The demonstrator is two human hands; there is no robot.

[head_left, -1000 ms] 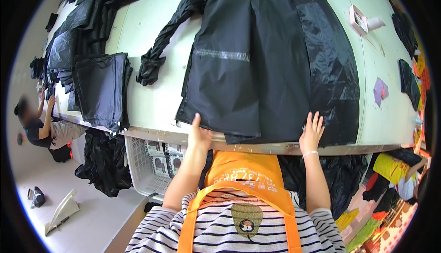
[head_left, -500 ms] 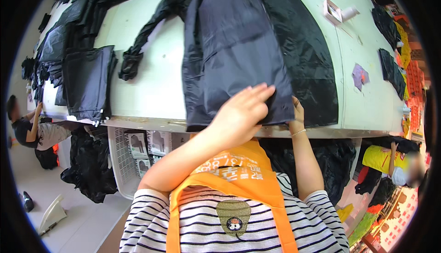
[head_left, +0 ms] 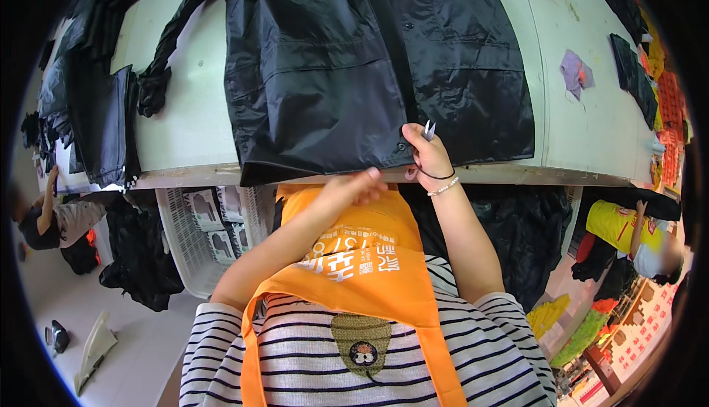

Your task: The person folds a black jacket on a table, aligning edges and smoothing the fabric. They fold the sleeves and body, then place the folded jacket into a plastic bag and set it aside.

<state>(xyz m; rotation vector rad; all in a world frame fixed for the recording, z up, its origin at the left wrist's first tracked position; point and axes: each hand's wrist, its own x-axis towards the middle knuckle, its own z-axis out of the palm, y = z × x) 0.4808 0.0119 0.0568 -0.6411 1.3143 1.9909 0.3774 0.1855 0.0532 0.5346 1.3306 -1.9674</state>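
A black shiny jacket lies spread on the white table, its hem along the near edge and its front edges side by side, with snap buttons showing. My right hand is closed on small thread snips, whose silver tips poke out past the fingers. The thumb of that hand rests at the jacket's lower front corner, by a snap. Just below the hem, my left hand is loosely open, its fingers slightly bent and a little blurred. Nothing shows in it.
Folded black garments are stacked at the table's left. A purple scrap lies to the right. Under the table edge stands a white plastic basket with packages, beside black fabric heaps. Other people work at far left and right.
The jacket has shifted left, and its upper front panel now lies flatter. My left hand has moved down off the fabric. My right hand has come left onto the front corner, showing the snips.
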